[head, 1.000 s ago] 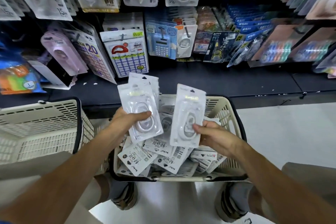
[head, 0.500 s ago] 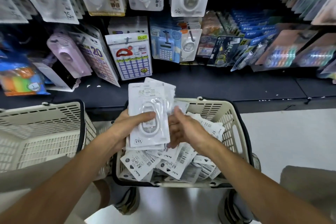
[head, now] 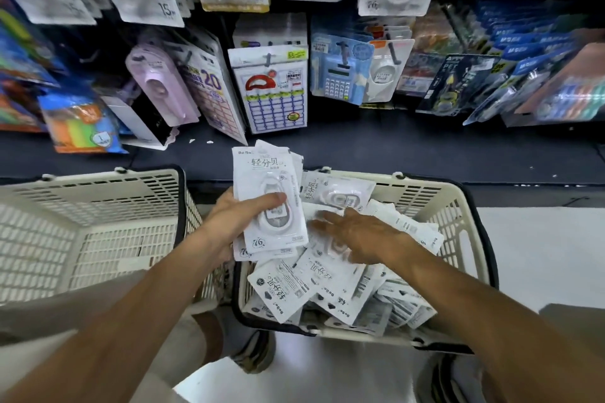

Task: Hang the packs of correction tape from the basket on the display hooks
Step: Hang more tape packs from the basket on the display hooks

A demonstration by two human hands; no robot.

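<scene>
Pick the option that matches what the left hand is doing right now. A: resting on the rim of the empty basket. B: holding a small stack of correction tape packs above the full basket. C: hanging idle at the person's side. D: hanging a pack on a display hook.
B: the left hand holds a stack of correction tape packs, thumb across the front pack, above the full basket.

Full basket (head: 458, 206) right of second basket (head: 98, 206); loose packs (head: 288, 288) inside it; shelf ledge (head: 393, 147) behind both; hanging goods (head: 271, 88) above ledge.
</scene>
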